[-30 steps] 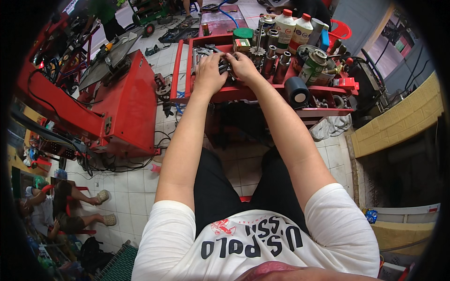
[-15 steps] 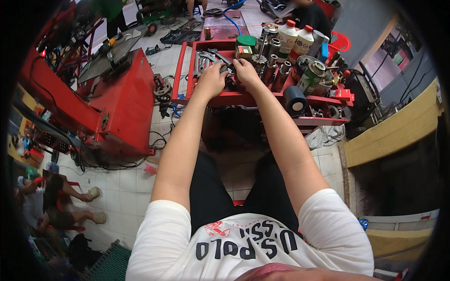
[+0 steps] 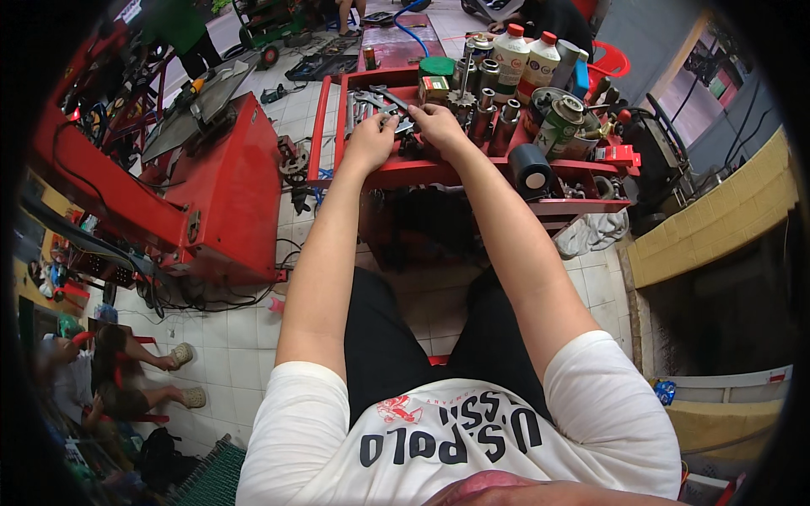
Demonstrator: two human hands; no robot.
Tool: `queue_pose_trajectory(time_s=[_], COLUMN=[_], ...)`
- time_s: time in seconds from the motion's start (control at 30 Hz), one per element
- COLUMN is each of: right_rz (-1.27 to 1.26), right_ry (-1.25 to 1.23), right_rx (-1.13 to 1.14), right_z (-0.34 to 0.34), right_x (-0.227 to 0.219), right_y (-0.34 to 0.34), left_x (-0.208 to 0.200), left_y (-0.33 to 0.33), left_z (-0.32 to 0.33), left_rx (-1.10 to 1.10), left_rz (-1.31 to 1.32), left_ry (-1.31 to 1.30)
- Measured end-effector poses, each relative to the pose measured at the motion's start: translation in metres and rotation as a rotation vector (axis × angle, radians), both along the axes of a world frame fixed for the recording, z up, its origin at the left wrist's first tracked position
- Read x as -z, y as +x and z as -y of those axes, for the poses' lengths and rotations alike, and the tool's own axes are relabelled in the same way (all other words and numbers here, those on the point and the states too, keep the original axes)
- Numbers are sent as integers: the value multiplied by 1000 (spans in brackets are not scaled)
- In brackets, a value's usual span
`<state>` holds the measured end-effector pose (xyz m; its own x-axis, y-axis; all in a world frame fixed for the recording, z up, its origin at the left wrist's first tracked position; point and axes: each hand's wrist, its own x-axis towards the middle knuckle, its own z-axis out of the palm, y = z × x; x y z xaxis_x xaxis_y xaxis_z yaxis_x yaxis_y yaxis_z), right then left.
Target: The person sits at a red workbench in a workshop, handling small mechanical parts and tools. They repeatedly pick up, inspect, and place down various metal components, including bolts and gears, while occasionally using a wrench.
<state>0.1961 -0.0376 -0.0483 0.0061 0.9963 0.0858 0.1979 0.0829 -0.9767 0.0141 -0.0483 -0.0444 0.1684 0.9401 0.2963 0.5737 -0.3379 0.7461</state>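
Head view, left hand [image 3: 369,143], right hand [image 3: 438,131], grasps unclear, near shiny wrenches [image 3: 364,99], red metal tray [image 3: 419,174]

A long, slim grey metal tool [image 3: 391,98] slanted over the red tray [image 3: 413,175], its near end reaching the fingers [image 3: 418,113] of the right hand [image 3: 437,128]; from my spot I couldn't tell whether they gripped it. Just beside it, nearer the tray's left side, silver wrenches [image 3: 364,102] lay in a loose bunch.

A red machine [image 3: 229,190] stands left, a crumpled whitish cloth [image 3: 596,235] right.
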Motion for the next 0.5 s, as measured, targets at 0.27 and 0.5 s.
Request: queue_pose_trajectory(time_s=[0.27,0.5], right_rz=[-219,-69], right_ry=[-100,-9], right_rx=[-14,-59], right_z=[-8,-7], right_x=[6,9], right_y=[1,4], left_x=[-6,-13], left_y=[2,6], left_z=[8,15], left_rx=[21,-1], left_rz=[42,-42], left_ry=[40,5])
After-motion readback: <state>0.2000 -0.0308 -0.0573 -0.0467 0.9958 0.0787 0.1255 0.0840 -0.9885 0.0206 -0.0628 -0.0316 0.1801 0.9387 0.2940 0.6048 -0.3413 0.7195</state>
